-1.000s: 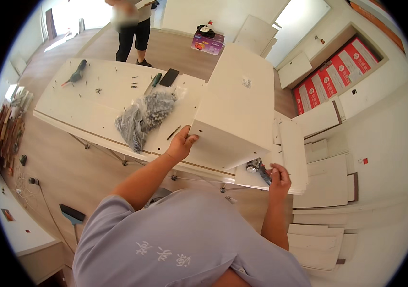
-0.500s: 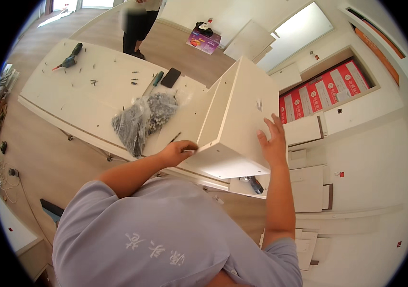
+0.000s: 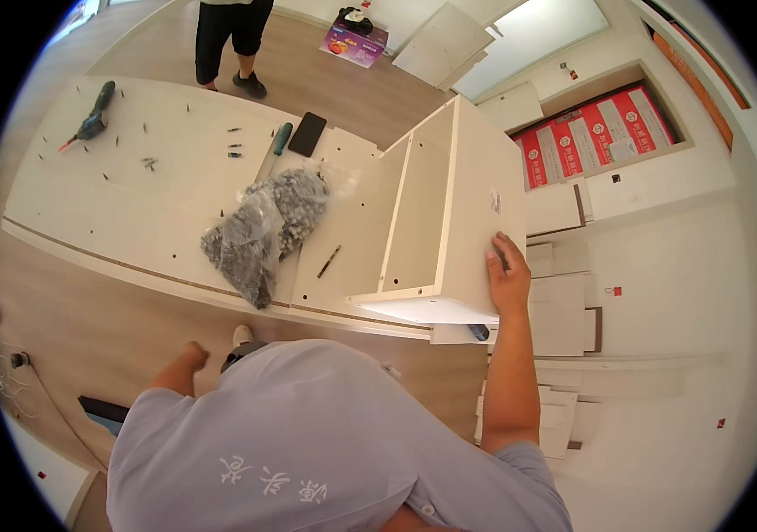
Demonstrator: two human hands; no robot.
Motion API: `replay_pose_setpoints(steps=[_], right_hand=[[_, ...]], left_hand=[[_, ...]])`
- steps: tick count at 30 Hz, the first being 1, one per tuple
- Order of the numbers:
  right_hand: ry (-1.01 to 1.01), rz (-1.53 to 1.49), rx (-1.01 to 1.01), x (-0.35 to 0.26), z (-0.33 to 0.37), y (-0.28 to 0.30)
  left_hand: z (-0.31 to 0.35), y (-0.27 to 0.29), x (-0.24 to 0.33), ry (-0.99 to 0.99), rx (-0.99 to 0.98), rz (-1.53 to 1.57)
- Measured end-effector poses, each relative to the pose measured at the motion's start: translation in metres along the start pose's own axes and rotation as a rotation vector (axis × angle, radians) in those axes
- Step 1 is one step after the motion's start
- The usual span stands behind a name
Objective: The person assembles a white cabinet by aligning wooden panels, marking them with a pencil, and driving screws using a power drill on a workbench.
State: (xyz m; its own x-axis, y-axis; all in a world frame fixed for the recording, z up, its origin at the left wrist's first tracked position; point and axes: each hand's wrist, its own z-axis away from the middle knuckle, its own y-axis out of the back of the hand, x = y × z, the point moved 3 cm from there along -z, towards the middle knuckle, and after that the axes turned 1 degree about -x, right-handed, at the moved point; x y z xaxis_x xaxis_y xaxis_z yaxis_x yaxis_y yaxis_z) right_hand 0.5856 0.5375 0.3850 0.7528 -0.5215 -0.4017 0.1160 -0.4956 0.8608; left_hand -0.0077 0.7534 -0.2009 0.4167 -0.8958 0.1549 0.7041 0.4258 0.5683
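Observation:
A white box-shaped cabinet (image 3: pixel 476 195) stands on the white worktop (image 3: pixel 130 222), its hollow compartments facing left. My right hand (image 3: pixel 509 275) lies against the cabinet's outer right side, fingers extended and slightly bent. Away from the cabinet, my left hand (image 3: pixel 192 356) hangs over the floor in front of the worktop's near edge; its fingers are too small and blurred to read. A clear plastic bag of small grey fittings (image 3: pixel 281 213) lies left of the cabinet. Between the two rests a dark drill bit (image 3: pixel 329 262).
Several small fittings lie around a power drill (image 3: pixel 94 115) at the far left. A green-handled screwdriver (image 3: pixel 282 138) and a black phone (image 3: pixel 307 134) lie behind the bag. Another person's legs (image 3: pixel 229 40) stand beyond the worktop. White panels (image 3: pixel 442 44) lean by the wall.
My left hand has let go of the cabinet's near corner and dropped down to my left. My right hand stays on the cabinet's side. The cabinet looks slightly turned, and the view has shifted.

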Motion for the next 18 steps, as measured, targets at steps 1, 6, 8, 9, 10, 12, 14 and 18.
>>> replay_pose_setpoints(steps=[1,6,8,9,10,12,14,18], right_hand=[[-0.009,-0.012,0.008,0.003,-0.002,-0.003],[-0.056,-0.024,0.058,0.015,0.001,-0.003],[-0.028,-0.016,0.067,0.018,-0.001,-0.002],[0.003,0.005,0.068,0.015,-0.007,-0.006],[0.029,0.030,0.066,0.013,-0.012,-0.007],[-0.004,0.077,0.065,0.022,0.005,-0.006],[-0.022,0.043,0.071,0.013,-0.001,-0.006],[-0.001,0.039,0.071,0.011,-0.004,-0.006]], left_hand=[[0.009,-0.010,-0.006,-0.011,-0.087,-0.052],[0.014,-0.001,-0.017,-0.111,0.117,-0.023],[0.008,0.008,-0.015,-0.147,0.329,0.154],[-0.004,0.018,-0.003,-0.237,0.320,0.108],[-0.015,0.030,0.007,-0.330,0.311,0.060],[0.046,0.151,0.056,-0.106,0.205,0.943],[0.064,0.226,0.093,-0.334,0.274,0.932],[0.121,0.366,0.165,-0.791,0.290,0.948]])
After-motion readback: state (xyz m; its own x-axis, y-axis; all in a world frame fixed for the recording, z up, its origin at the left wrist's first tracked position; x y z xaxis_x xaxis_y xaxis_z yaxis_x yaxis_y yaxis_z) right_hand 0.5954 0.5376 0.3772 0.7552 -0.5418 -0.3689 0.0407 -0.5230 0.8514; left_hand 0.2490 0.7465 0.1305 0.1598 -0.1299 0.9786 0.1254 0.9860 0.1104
